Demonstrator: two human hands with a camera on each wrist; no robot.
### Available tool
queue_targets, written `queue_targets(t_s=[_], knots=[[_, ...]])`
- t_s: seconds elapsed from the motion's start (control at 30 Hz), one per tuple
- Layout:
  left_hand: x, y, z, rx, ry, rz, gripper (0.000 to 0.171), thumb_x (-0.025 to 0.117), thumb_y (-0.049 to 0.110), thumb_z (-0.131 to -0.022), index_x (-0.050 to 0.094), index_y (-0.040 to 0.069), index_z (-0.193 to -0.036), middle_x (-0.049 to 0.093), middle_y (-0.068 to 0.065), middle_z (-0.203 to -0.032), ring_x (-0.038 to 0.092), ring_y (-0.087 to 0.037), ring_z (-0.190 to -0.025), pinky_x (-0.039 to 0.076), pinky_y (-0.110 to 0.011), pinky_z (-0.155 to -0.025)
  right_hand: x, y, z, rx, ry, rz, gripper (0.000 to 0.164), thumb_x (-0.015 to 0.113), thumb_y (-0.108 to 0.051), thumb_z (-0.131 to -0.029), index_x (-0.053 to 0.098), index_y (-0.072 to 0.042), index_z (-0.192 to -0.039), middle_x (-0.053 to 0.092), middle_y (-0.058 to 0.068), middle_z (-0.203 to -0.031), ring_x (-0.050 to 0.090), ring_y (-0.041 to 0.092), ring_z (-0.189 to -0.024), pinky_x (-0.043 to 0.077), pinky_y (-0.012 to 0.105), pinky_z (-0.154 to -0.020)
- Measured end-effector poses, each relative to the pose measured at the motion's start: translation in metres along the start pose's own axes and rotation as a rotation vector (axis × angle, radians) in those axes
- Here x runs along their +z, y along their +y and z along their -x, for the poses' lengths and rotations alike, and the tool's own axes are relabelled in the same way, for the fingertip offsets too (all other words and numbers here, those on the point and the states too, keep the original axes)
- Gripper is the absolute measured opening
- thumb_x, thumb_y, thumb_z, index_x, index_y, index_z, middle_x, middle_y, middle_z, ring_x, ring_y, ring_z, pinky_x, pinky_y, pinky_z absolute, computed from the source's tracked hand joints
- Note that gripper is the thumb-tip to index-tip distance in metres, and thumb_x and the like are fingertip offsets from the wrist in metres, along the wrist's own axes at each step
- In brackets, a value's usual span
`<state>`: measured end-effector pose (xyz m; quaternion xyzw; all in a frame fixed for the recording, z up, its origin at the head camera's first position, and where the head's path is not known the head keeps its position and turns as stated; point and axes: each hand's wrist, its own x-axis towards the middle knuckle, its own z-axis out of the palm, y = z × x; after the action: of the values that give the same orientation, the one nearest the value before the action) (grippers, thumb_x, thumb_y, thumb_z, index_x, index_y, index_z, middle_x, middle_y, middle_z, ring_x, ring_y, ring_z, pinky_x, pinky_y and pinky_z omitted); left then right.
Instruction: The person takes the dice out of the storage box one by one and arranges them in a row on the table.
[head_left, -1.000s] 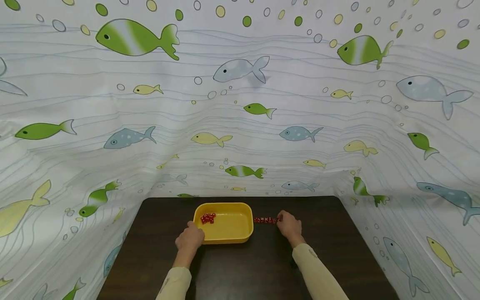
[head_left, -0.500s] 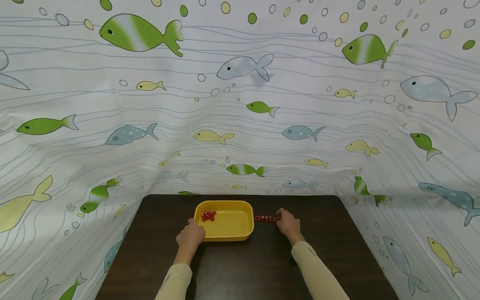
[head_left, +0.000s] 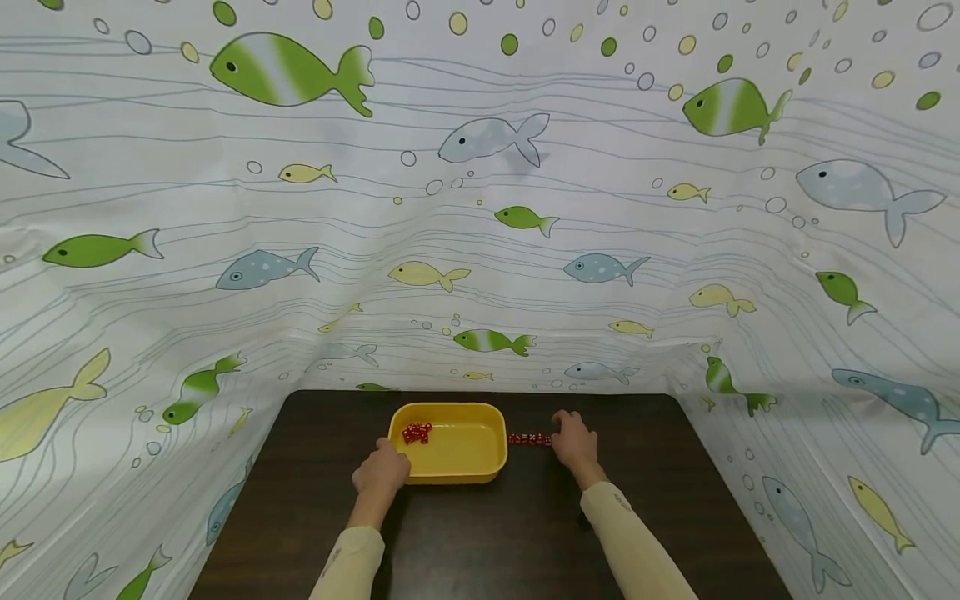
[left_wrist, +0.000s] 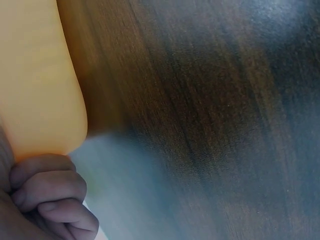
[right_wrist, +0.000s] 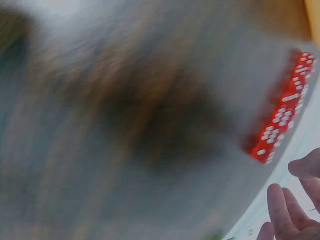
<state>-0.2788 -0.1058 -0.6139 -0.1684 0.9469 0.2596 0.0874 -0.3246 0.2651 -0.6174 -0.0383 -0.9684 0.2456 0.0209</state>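
Observation:
A yellow tray (head_left: 457, 462) stands on the table, with several red dice (head_left: 417, 432) loose in its left part. My left hand (head_left: 381, 471) grips the tray's front left corner; in the left wrist view its curled fingers (left_wrist: 52, 187) lie against the tray's end. From the tray's right side a straight row of red dice (head_left: 529, 439) runs across the table. White pips show on the row (right_wrist: 282, 112) in the right wrist view. Just off the row's right end is my right hand (head_left: 576, 442), thumb and fingers spread apart, with nothing seen between them.
The dark wood-grain table (head_left: 480, 550) reaches back to a white curtain (head_left: 480, 312) printed with fish, which also rises at the left and right. A small dark object (head_left: 583, 522) lies partly hidden beside the right sleeve.
My right hand has let go at the right end of the dice row and lifted slightly, its fingers parting. The left hand stays on the tray. The head view has shifted a little.

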Motion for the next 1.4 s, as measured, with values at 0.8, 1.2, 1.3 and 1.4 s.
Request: queue_targets(t_s=[0.8, 1.2, 1.3, 1.4], knots=[[-0.001, 0.001, 0.000, -0.011, 0.007, 0.003, 0.049, 0.052, 0.025, -0.093, 0.042, -0.008, -0.129, 0.054, -0.015, -0.077, 0.053, -0.030, -0.066, 0.044, -0.047, -0.067, 0.033, -0.165, -0.006, -0.317, -0.024, -0.073, 0.029, 0.065, -0.022, -0.093, 0.067, -0.016, -0.121, 0.065, 0.004, -0.120, 0.062, 0.023, -0.108, 0.043, 0.052, -0.096], [-0.005, 0.002, 0.001, -0.009, 0.021, -0.020, 0.044, 0.053, 0.027, -0.094, 0.046, -0.007, -0.120, 0.056, -0.016, -0.076, 0.056, -0.031, -0.065, 0.046, -0.051, -0.069, 0.079, -0.215, 0.010, -0.527, -0.188, 0.204, 0.032, 0.070, -0.029, -0.089, 0.070, -0.019, -0.119, 0.069, -0.006, -0.106, 0.062, 0.013, -0.091, 0.053, 0.033, -0.087], [-0.006, 0.001, 0.001, -0.006, 0.020, -0.009, 0.041, 0.053, 0.027, -0.094, 0.047, -0.006, -0.117, 0.055, -0.015, -0.075, 0.055, -0.031, -0.064, 0.045, -0.051, -0.067, 0.086, -0.220, 0.011, -0.612, -0.182, 0.279, 0.026, 0.070, -0.027, -0.088, 0.073, -0.019, -0.112, 0.068, -0.008, -0.097, 0.058, 0.012, -0.082, 0.052, 0.030, -0.083], [-0.005, 0.000, 0.000, -0.003, 0.019, -0.005, 0.039, 0.053, 0.027, -0.094, 0.047, -0.005, -0.115, 0.055, -0.014, -0.074, 0.054, -0.031, -0.063, 0.044, -0.049, -0.065, 0.092, -0.223, 0.012, -0.629, -0.199, 0.301, 0.026, 0.070, -0.027, -0.089, 0.073, -0.021, -0.114, 0.069, -0.009, -0.101, 0.058, 0.012, -0.085, 0.051, 0.030, -0.087]])
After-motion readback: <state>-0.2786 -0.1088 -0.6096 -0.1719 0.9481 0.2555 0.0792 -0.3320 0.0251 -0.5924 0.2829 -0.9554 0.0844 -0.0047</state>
